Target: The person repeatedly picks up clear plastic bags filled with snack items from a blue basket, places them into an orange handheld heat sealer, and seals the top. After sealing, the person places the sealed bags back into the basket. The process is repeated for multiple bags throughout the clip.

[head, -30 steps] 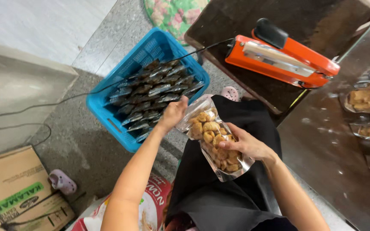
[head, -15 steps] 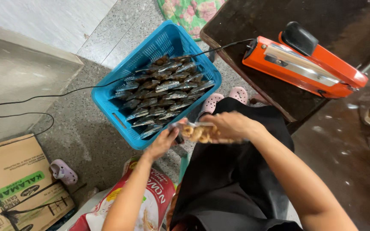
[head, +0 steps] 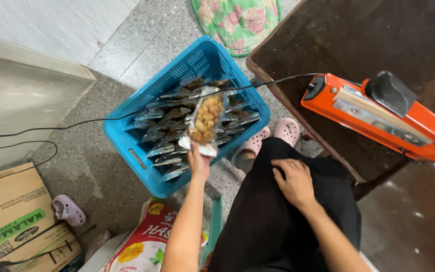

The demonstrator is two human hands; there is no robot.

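Note:
My left hand (head: pixel 199 162) grips the bottom end of a clear sealed snack bag (head: pixel 205 120) full of brown pieces and holds it out over the blue plastic crate (head: pixel 138 150). The crate sits on the floor and holds several similar sealed bags (head: pixel 167 130). My right hand (head: pixel 294 183) rests flat on my lap on black cloth, fingers spread, holding nothing. An orange heat sealer (head: pixel 378 117) with a black knob stands on the dark table (head: pixel 353 35) to the right.
A black cable (head: pixel 86 121) runs from the sealer across the crate and floor. Pink clogs (head: pixel 278 136) are on my feet. A cardboard box (head: pixel 11 216), a small lilac shoe (head: pixel 68 210) and a printed sack (head: pixel 144 244) lie at lower left; a floral mat (head: pixel 237 22) lies beyond.
My left hand took the bag alone and carried it out over the crate. My right hand let go and dropped onto my lap.

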